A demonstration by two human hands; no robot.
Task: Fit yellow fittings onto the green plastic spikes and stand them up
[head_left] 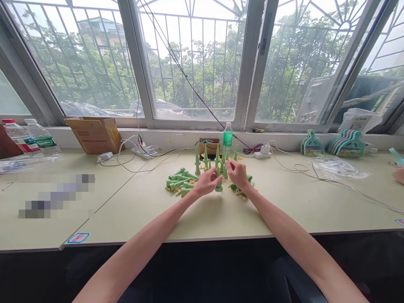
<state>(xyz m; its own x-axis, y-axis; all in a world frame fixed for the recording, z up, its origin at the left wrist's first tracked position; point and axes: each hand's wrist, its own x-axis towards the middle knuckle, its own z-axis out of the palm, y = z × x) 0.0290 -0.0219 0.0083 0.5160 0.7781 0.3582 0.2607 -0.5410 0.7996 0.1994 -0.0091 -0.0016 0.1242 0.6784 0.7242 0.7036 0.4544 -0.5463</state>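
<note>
My left hand (208,182) is closed around a green plastic spike (219,188), whose wide lower end shows beneath the fingers. Close by on the right, my right hand (238,173) has its fingers pinched together; what lies between the fingertips is too small to make out. Several pointed green cones (205,155) stand upright just behind both hands, with small yellow parts among them. To the left lies a pile of green tapered tubes (178,182) mixed with yellow valve-like pieces (170,190). More yellow pieces (242,196) and green caps lie beneath my right wrist.
Behind the cones are a small open cardboard box (209,145) and a green-labelled bottle (227,135). Power strips (143,150) with loose cables run along the window wall. A larger carton (94,135) stands left; teal hangers (346,144) stand right. Another person's hand (398,173) shows at the right edge.
</note>
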